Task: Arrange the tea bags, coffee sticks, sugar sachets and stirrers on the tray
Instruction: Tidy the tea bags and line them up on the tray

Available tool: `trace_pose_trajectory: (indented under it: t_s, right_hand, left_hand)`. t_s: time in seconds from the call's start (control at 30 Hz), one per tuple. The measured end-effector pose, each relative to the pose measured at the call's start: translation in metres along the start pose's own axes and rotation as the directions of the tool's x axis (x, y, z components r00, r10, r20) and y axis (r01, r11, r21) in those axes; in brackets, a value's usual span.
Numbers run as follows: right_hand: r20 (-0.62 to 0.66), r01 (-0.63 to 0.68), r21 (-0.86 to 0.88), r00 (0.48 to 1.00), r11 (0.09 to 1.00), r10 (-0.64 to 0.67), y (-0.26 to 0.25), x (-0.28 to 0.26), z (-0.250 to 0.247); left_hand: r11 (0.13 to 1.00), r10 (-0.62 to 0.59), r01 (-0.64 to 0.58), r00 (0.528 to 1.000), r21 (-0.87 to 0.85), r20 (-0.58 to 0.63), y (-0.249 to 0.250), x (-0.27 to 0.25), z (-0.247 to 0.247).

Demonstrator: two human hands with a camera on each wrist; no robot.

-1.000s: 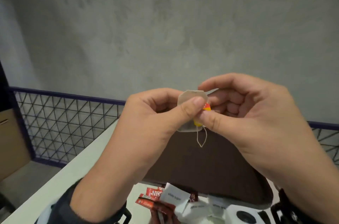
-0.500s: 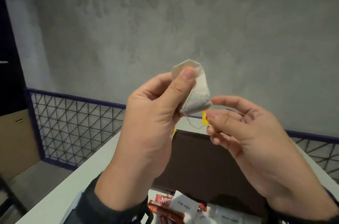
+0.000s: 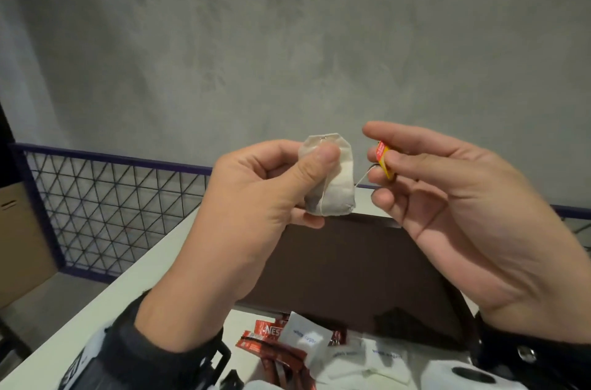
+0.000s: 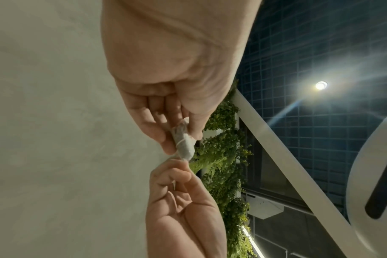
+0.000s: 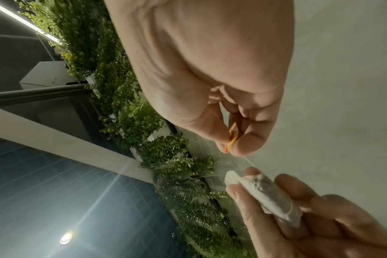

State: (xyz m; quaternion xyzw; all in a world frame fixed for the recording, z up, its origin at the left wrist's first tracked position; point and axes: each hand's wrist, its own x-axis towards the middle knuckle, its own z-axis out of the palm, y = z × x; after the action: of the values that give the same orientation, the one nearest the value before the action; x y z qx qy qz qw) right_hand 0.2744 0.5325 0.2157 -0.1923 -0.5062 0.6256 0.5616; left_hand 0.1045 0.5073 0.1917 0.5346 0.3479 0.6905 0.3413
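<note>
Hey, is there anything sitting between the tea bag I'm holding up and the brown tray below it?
Nothing visible. The left hand pinches the tea bag and the right hand pinches its tag, both raised above the tray. The tray surface in view is bare; the sachets lie off its near edge.

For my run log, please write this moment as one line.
left hand: holds tea bag | right hand: pinches tag | string: between them | tray: bare, below | sachets: on table
</note>
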Motion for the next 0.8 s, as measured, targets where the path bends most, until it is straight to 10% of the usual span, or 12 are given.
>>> trace_pose_trajectory:
  t_s: [0.3, 0.8]
  right_hand:
    - [-0.025, -0.048, -0.143, 0.999, 0.989, 0.044, 0.005, 0.001, -0.003]
    - [0.087, -0.015, -0.047, 0.996, 0.999, 0.019, 0.013, 0.001, -0.001]
  left_hand:
    - [0.985, -0.06, 0.055, 0.998, -0.163, -0.023, 0.004, 0.0, 0.002]
    - [0.982, -0.067, 0.032, 0.981, 0.187, 0.182, -0.006, 0.001, -0.01]
